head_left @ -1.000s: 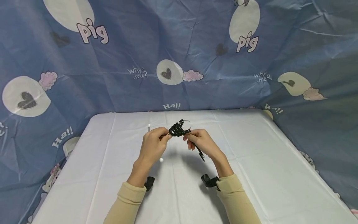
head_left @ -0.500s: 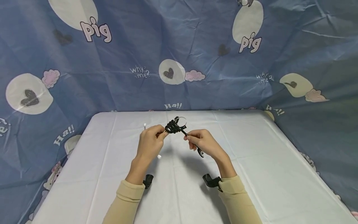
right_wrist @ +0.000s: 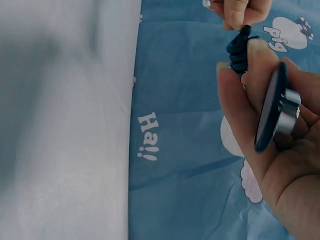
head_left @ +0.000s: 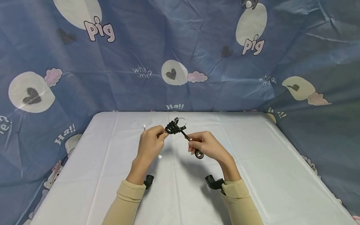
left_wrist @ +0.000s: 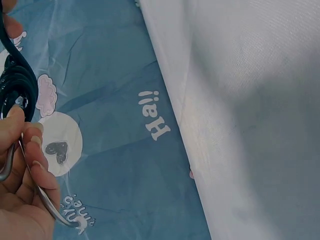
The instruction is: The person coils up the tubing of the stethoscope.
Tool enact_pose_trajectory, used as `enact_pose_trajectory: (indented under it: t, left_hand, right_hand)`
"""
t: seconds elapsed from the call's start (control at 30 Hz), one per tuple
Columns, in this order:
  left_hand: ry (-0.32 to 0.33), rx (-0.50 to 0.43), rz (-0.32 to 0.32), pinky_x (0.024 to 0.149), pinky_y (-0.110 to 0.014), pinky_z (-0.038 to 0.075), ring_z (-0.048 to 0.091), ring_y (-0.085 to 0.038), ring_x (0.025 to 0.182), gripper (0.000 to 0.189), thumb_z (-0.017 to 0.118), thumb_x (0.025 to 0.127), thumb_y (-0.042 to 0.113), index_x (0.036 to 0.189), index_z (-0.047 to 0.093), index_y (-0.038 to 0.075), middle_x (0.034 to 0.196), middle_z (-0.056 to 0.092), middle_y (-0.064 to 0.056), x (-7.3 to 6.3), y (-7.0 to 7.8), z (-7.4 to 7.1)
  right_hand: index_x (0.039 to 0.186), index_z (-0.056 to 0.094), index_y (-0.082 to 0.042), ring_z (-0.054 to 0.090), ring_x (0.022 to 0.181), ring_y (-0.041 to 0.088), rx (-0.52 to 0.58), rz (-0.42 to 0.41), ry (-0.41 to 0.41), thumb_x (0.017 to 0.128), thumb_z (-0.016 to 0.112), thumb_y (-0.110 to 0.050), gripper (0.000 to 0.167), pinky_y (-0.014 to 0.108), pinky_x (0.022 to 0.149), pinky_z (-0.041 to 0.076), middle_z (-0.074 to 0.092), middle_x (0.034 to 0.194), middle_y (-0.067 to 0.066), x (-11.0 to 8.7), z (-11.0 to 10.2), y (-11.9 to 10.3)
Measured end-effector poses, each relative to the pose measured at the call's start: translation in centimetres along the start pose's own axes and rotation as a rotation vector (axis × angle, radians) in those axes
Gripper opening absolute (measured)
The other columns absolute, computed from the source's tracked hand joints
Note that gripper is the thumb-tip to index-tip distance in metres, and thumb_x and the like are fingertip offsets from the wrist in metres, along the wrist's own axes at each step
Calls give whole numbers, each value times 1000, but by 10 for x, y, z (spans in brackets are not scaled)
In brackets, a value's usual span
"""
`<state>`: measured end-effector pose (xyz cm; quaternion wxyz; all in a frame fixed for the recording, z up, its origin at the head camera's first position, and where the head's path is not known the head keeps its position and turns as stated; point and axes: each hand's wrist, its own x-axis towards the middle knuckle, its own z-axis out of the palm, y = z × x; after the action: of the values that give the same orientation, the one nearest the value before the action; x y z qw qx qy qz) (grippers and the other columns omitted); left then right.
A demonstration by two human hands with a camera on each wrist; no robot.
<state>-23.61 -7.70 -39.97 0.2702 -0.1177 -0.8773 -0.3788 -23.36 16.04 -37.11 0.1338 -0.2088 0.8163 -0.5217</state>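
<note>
From where I stand, a person in pale yellow sleeves (head_left: 125,200) has both hands raised over the white-covered table (head_left: 267,175), with a dark coiled cord (head_left: 172,127) up in the air between them, above the cloth. The left hand (head_left: 152,140) has its thumb and fingers pinched on slim metal wires (left_wrist: 47,202) at the near end of the coil; one white tip (head_left: 144,126) pokes out beyond the knuckles and another (head_left: 160,157) shows below the hand. The right hand (head_left: 208,145) grips the straight tail of the cord between thumb and fingers, and a round dark end piece (head_left: 199,153) with a shiny metal fitting hangs just below those fingers. A thin, pale ring (head_left: 186,122) stands at the coil's far side, well apart from the right hand. Black wrist mounts (head_left: 214,182) sit at both cuffs, and behind the table hangs a creased blue cloth (head_left: 126,47) printed with hearts, pink clouds and "pig".
</note>
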Motion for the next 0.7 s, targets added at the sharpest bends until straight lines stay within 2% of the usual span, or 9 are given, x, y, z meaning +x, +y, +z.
enact_pose_trajectory:
  t: [0.1,0.23,0.33,0.43,0.53,0.7]
  left_hand:
    - [-5,23,-9,57,-30,40,50,-12,57,12,75,86,16,76,69,17,69,64,3,0,-1,2]
    - [-27,58,-18,58,-31,39,49,-14,57,15,75,87,16,75,67,16,70,64,2,-1,-2,4]
    - [-49,78,-22,58,-31,39,49,-14,58,16,75,87,17,74,66,17,69,63,2,-2,-1,6]
    - [-65,88,-18,58,-31,38,48,-14,58,18,75,87,18,73,64,17,68,61,3,-3,1,8]
    - [-78,87,0,57,-31,37,48,-13,58,20,75,87,17,72,62,18,66,59,4,-4,4,11]
    - [-83,93,39,57,-31,37,47,-14,59,23,76,86,15,71,58,17,65,57,3,-5,7,15]
  right_hand:
    - [131,61,-4,68,65,19,30,-4,2,95,61,-5,36,25,52,51,73,85,19,-1,0,-1]
    - [133,59,-9,70,66,20,41,-42,-6,96,61,-6,37,27,55,52,73,84,21,-2,-1,-3]
    - [124,66,-10,67,65,18,22,-73,-43,97,60,-8,27,27,56,52,73,83,20,-3,-2,-4]
    - [109,73,-9,64,65,14,6,-98,-77,98,59,-10,18,26,59,51,72,82,13,-5,-4,-4]
    - [103,74,-10,64,72,13,17,-121,-93,99,57,-10,18,28,69,53,72,83,7,-7,-7,-3]
    - [111,72,-7,67,92,17,42,-149,-109,99,52,-9,23,36,91,53,73,97,6,-11,-12,-4]
